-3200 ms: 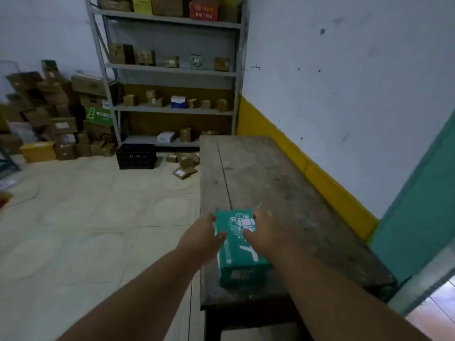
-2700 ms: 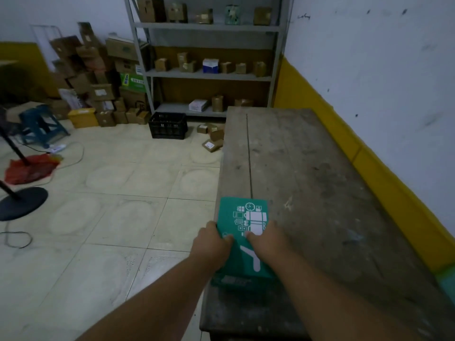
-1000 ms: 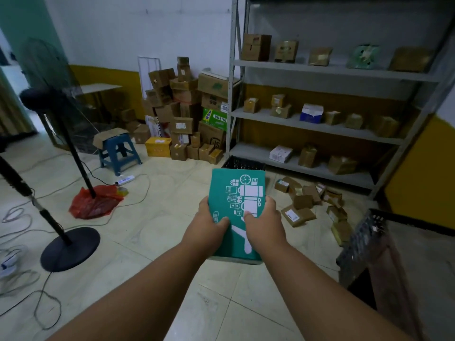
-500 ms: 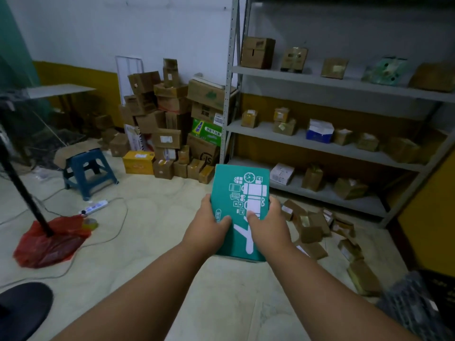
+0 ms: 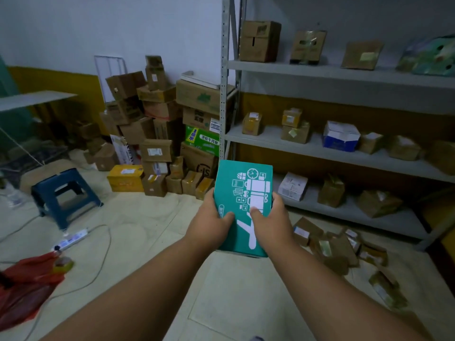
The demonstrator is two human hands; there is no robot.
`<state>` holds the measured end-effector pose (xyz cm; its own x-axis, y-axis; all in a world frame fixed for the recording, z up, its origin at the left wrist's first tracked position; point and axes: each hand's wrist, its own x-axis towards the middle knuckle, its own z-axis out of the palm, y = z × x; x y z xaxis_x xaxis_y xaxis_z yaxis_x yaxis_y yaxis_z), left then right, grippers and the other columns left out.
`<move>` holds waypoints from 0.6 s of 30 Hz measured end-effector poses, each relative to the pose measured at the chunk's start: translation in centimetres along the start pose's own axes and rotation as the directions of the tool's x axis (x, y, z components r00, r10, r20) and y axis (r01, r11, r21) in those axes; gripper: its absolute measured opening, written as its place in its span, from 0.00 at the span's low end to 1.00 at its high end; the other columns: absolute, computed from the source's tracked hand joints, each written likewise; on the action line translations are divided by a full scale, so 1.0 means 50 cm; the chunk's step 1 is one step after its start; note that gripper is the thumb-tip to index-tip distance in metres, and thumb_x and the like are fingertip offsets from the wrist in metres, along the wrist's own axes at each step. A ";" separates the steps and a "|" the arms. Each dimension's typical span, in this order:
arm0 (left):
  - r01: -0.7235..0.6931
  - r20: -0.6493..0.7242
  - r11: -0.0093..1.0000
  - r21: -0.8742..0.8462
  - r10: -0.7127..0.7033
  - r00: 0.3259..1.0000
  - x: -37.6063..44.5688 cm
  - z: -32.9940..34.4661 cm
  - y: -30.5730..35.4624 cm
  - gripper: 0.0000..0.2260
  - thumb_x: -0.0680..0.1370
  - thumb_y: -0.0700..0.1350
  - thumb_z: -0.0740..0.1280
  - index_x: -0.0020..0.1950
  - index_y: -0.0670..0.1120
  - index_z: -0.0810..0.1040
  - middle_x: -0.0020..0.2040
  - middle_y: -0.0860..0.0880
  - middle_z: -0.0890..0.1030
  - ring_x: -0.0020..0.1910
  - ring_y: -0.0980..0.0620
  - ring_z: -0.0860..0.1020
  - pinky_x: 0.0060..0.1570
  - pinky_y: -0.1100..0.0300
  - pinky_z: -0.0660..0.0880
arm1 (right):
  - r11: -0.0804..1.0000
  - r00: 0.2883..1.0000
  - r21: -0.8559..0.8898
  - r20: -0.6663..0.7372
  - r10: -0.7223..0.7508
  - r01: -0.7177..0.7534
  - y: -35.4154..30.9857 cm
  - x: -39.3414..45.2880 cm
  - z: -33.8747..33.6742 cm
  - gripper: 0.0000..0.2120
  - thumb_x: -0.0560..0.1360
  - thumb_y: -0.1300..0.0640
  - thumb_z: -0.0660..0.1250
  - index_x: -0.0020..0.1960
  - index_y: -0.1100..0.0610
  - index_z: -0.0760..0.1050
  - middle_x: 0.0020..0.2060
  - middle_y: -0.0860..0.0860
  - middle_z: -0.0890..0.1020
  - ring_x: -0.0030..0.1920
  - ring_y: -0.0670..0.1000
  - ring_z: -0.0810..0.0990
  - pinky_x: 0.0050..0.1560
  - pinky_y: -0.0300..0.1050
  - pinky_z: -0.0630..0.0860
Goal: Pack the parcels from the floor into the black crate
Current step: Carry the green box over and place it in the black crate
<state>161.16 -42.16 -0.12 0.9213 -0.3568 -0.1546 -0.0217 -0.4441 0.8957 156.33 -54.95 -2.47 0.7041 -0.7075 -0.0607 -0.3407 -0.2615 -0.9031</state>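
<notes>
Filling the right side is a grey metal shelf unit [image 5: 344, 72] with small taped cardboard parcels spread over three levels, plus a blue-and-white box [image 5: 341, 136] on the middle one and a white box [image 5: 294, 186] on the bottom one. Left of it there's a messy stack of brown cartons [image 5: 157, 124] against the wall, with a green printed carton [image 5: 203, 141] in the pile and a yellow box [image 5: 125, 177] on the floor at its foot. A blue plastic stool [image 5: 64, 196] sits further left, a red plastic bag [image 5: 25, 289] at the left edge.

Both forearms reach straight out from the bottom. The left hand [image 5: 209, 222] and right hand [image 5: 272, 222] hold a teal box [image 5: 243, 193] between them, thumbs lying on its top face, fingers wrapped under the sides out of sight.

The teal box is held up in mid-air over the tiled floor, just in front of the shelf unit, flat face up with white icon graphics. A scatter of small floor parcels [image 5: 344, 247] lies just right of it, below the bottom shelf.
</notes>
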 end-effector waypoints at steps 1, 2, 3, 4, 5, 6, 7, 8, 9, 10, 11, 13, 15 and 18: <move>0.006 -0.002 1.000 0.004 -0.006 1.000 0.057 0.014 0.013 0.31 0.79 0.46 0.65 0.75 0.63 0.52 0.71 0.54 0.70 0.64 0.49 0.77 0.50 0.48 0.81 | 1.000 1.000 0.007 0.012 -0.011 0.011 -0.001 0.061 0.002 0.26 0.79 0.50 0.66 0.73 0.44 0.59 0.67 0.49 0.74 0.57 0.52 0.81 0.41 0.44 0.81; 0.014 -0.004 1.000 0.007 -0.014 1.000 0.115 0.028 0.029 0.31 0.79 0.46 0.65 0.75 0.63 0.51 0.71 0.54 0.70 0.63 0.49 0.77 0.50 0.48 0.81 | 1.000 0.999 0.010 0.023 -0.023 0.023 -0.003 0.123 0.003 0.26 0.79 0.51 0.66 0.73 0.44 0.59 0.67 0.49 0.74 0.57 0.52 0.81 0.38 0.41 0.80; 0.019 -0.011 1.000 0.005 -0.019 1.000 0.170 0.043 0.047 0.31 0.80 0.46 0.65 0.75 0.62 0.51 0.71 0.54 0.70 0.63 0.49 0.77 0.50 0.48 0.81 | 0.999 0.998 0.016 0.038 -0.042 0.042 -0.007 0.186 0.003 0.26 0.79 0.51 0.66 0.73 0.45 0.59 0.67 0.49 0.74 0.57 0.51 0.80 0.37 0.39 0.78; 0.019 -0.019 1.000 0.004 -0.019 1.000 0.224 0.059 0.067 0.31 0.80 0.46 0.65 0.75 0.62 0.51 0.71 0.53 0.70 0.63 0.49 0.77 0.51 0.48 0.81 | 0.998 0.997 0.023 0.045 -0.065 0.064 -0.013 0.248 0.002 0.26 0.79 0.51 0.66 0.73 0.45 0.60 0.67 0.49 0.74 0.58 0.51 0.80 0.37 0.38 0.76; 0.011 -0.025 1.000 0.007 -0.011 1.000 0.274 0.074 0.090 0.31 0.80 0.46 0.65 0.75 0.61 0.51 0.71 0.52 0.70 0.63 0.49 0.77 0.52 0.47 0.81 | 0.997 0.996 0.029 0.041 -0.079 0.078 -0.020 0.307 -0.001 0.26 0.79 0.51 0.67 0.73 0.45 0.60 0.66 0.49 0.75 0.58 0.51 0.80 0.38 0.38 0.77; 0.005 -0.030 1.000 0.012 -0.005 1.000 0.323 0.087 0.113 0.31 0.80 0.46 0.65 0.75 0.61 0.51 0.72 0.52 0.69 0.63 0.48 0.77 0.54 0.46 0.80 | 0.996 0.996 0.033 0.030 -0.084 0.083 -0.029 0.363 -0.004 0.27 0.79 0.51 0.67 0.74 0.45 0.60 0.66 0.50 0.75 0.57 0.51 0.80 0.40 0.40 0.79; 0.000 -0.034 1.000 0.019 0.001 0.999 0.368 0.098 0.135 0.31 0.80 0.46 0.65 0.76 0.61 0.51 0.72 0.52 0.69 0.63 0.48 0.76 0.56 0.47 0.79 | 0.996 0.996 0.030 0.015 -0.084 0.083 -0.039 0.415 -0.006 0.27 0.78 0.51 0.67 0.73 0.45 0.61 0.65 0.49 0.75 0.56 0.51 0.80 0.42 0.43 0.80; -0.007 -0.037 1.000 0.023 0.008 0.999 0.408 0.108 0.155 0.31 0.80 0.46 0.65 0.76 0.60 0.51 0.72 0.52 0.69 0.64 0.48 0.76 0.57 0.49 0.78 | 0.996 0.997 0.022 0.001 -0.083 0.083 -0.049 0.460 -0.008 0.27 0.78 0.51 0.67 0.73 0.44 0.61 0.64 0.49 0.76 0.55 0.50 0.80 0.42 0.44 0.81; -0.021 -0.040 1.000 0.023 0.021 0.999 0.447 0.117 0.172 0.30 0.80 0.45 0.65 0.76 0.58 0.51 0.73 0.52 0.69 0.65 0.49 0.75 0.57 0.52 0.76 | 0.996 0.996 0.013 -0.013 -0.086 0.086 -0.060 0.503 -0.009 0.27 0.78 0.50 0.67 0.73 0.44 0.61 0.63 0.49 0.76 0.53 0.50 0.80 0.41 0.44 0.80; -0.036 -0.042 0.999 0.022 0.037 0.998 0.485 0.125 0.186 0.30 0.80 0.45 0.64 0.77 0.57 0.52 0.73 0.53 0.69 0.66 0.49 0.74 0.55 0.54 0.75 | 0.996 0.996 0.002 -0.024 -0.090 0.090 -0.067 0.544 -0.008 0.27 0.78 0.50 0.67 0.73 0.44 0.61 0.63 0.49 0.75 0.52 0.50 0.80 0.39 0.42 0.78; -0.052 -0.042 0.998 0.025 0.053 0.998 0.523 0.131 0.199 0.30 0.80 0.45 0.64 0.77 0.57 0.52 0.73 0.53 0.69 0.66 0.50 0.74 0.53 0.56 0.74 | 0.996 0.995 -0.006 -0.034 -0.093 0.093 -0.073 0.585 -0.004 0.27 0.78 0.50 0.67 0.73 0.44 0.61 0.63 0.49 0.75 0.52 0.50 0.79 0.39 0.42 0.78; -0.086 -0.037 0.996 0.019 0.086 0.996 0.599 0.141 0.217 0.29 0.80 0.45 0.64 0.77 0.56 0.53 0.73 0.52 0.69 0.64 0.52 0.74 0.50 0.59 0.71 | 0.996 0.994 -0.004 -0.055 -0.091 0.091 -0.084 0.659 0.008 0.28 0.77 0.49 0.67 0.73 0.43 0.60 0.62 0.49 0.75 0.54 0.51 0.79 0.45 0.49 0.81; -0.108 -0.024 0.994 0.018 0.109 0.994 0.681 0.151 0.223 0.29 0.80 0.45 0.64 0.77 0.56 0.54 0.72 0.52 0.71 0.58 0.56 0.73 0.49 0.60 0.70 | 0.997 0.994 -0.002 -0.079 -0.076 0.076 -0.087 0.732 0.027 0.29 0.77 0.49 0.67 0.74 0.43 0.60 0.62 0.49 0.74 0.55 0.52 0.79 0.49 0.52 0.81; -0.114 0.025 0.993 0.030 0.113 0.993 0.808 0.161 0.216 0.29 0.80 0.46 0.64 0.76 0.58 0.53 0.70 0.53 0.72 0.58 0.55 0.75 0.51 0.58 0.72 | 0.999 0.993 -0.003 -0.104 -0.048 0.048 -0.087 0.835 0.064 0.28 0.77 0.50 0.67 0.74 0.44 0.60 0.62 0.50 0.75 0.55 0.52 0.80 0.45 0.47 0.79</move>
<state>195.01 -68.00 -0.05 0.9031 -0.4248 -0.0628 -0.1379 -0.4253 0.8945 189.21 -81.25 -2.47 0.6509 -0.7587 0.0276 -0.3082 -0.2973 -0.9037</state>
